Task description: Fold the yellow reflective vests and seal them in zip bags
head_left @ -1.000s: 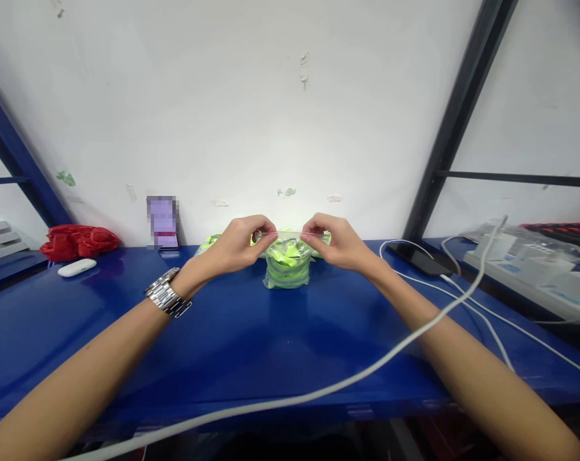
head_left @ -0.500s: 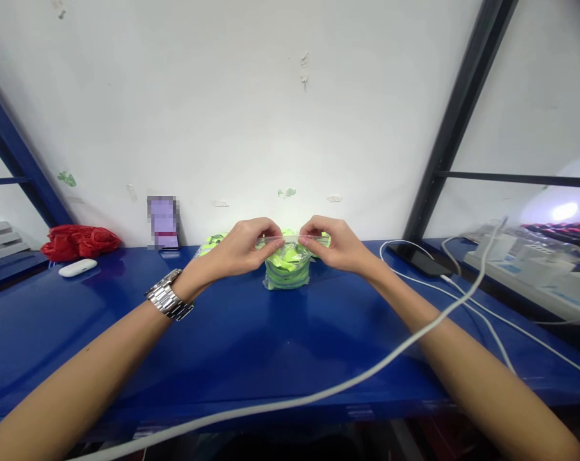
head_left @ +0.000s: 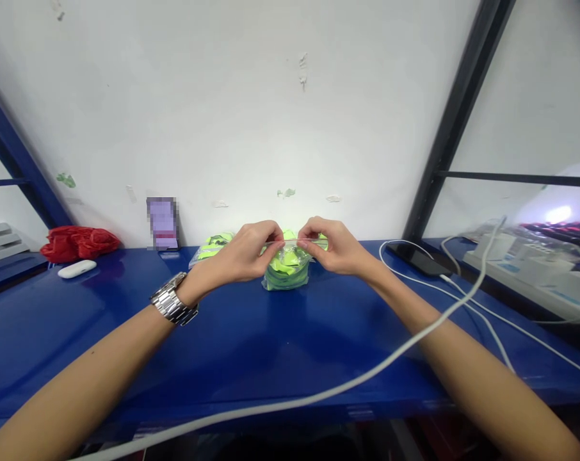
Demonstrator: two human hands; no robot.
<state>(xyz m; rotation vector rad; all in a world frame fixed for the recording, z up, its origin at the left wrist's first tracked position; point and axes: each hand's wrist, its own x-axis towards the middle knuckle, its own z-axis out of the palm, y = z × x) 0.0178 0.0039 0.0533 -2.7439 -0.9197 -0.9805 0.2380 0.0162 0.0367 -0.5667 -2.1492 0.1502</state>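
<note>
A clear zip bag [head_left: 286, 279] with folded neon yellow-green fabric inside stands on the blue table [head_left: 280, 346], close to the wall. My left hand [head_left: 254, 250] pinches the bag's top edge between thumb and fingers. A silver watch [head_left: 173, 299] is on that wrist. On the other side, my right hand [head_left: 331, 246] pinches the same edge, a short gap from the left. The edge is stretched level between them. Behind my left hand, partly hidden, lies more yellow-green fabric in clear plastic [head_left: 213, 243].
A phone [head_left: 164, 224] leans on the wall, near a white case [head_left: 77, 269] and a red plastic bag [head_left: 80, 243]. Another phone [head_left: 417, 259] lies at right, with a power strip [head_left: 520, 275] beyond. A white cable [head_left: 367, 374] crosses the foreground over my right forearm.
My left hand has shifted slightly along the bag's top edge, its wrist moving a little to the right. Both hands keep their pinch, and the bag stays in place.
</note>
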